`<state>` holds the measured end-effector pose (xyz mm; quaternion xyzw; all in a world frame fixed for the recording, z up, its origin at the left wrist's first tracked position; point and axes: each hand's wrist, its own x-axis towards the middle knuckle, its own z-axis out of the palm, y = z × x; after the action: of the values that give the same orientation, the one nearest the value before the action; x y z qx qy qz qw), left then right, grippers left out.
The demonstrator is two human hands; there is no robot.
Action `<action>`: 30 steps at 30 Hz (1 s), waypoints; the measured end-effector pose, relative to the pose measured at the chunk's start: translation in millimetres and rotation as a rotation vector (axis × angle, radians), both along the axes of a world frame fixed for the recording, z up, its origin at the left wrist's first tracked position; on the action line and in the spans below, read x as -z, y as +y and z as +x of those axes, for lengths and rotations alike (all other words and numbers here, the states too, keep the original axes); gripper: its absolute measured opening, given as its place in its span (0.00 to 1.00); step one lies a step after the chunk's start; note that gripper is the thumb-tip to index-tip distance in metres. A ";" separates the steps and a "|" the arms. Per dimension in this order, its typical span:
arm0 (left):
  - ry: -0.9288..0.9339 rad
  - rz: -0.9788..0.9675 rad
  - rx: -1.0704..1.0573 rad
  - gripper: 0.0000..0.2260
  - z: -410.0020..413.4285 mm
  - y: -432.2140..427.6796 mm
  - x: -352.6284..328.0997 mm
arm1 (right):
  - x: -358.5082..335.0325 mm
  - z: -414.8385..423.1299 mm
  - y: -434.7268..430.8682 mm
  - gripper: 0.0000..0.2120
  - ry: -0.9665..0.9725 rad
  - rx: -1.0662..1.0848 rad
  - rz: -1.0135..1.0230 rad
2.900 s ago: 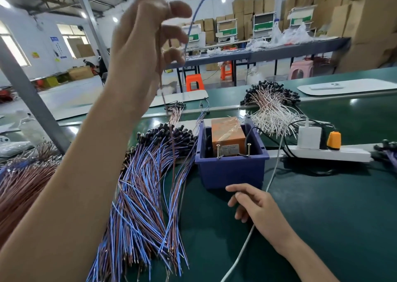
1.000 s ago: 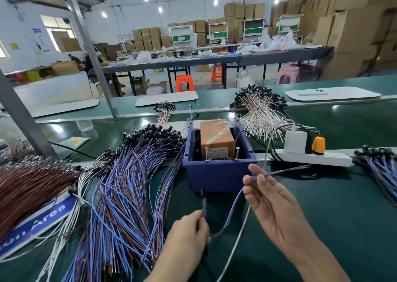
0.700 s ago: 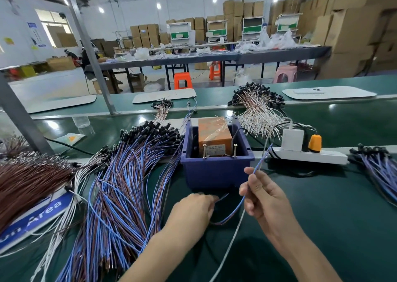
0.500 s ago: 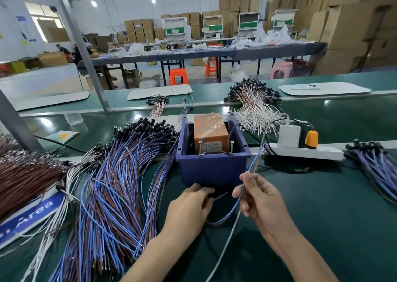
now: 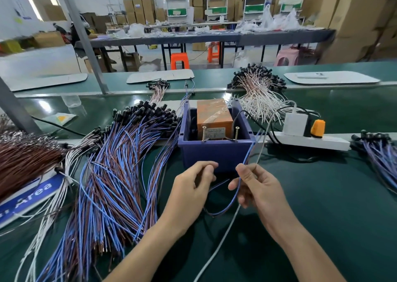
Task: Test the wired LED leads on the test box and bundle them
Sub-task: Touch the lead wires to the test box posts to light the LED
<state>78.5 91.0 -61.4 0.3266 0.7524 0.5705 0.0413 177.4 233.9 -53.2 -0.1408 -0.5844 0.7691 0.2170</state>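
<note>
Thin blue-and-brown wired LED lead (image 5: 235, 196) | looped, pinched by curled fingers of left hand (image 5: 193, 187) and right hand (image 5: 257, 187) | held just before dark-blue plastic test box (image 5: 214, 153)

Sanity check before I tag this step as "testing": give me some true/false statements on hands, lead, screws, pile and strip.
1. The left hand and right hand both hold one lead in front of the box. True.
2. The lead touches the two screws in the box. False: it runs up past the box's right corner, clear of them.
3. A big pile of blue and brown leads lies left of the box. True.
4. The strip lies left of the box. False: it lies to the right.
</note>
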 end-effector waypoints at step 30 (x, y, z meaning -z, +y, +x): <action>0.013 0.293 -0.240 0.04 -6.1 -5.6 -8.6 | 15.1 -2.5 -3.0 0.14 0.015 0.256 0.407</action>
<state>72.5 85.4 -52.8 0.2407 0.6950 0.6728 -0.0798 174.9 230.8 -68.3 -0.1614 -0.7032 0.6027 0.3408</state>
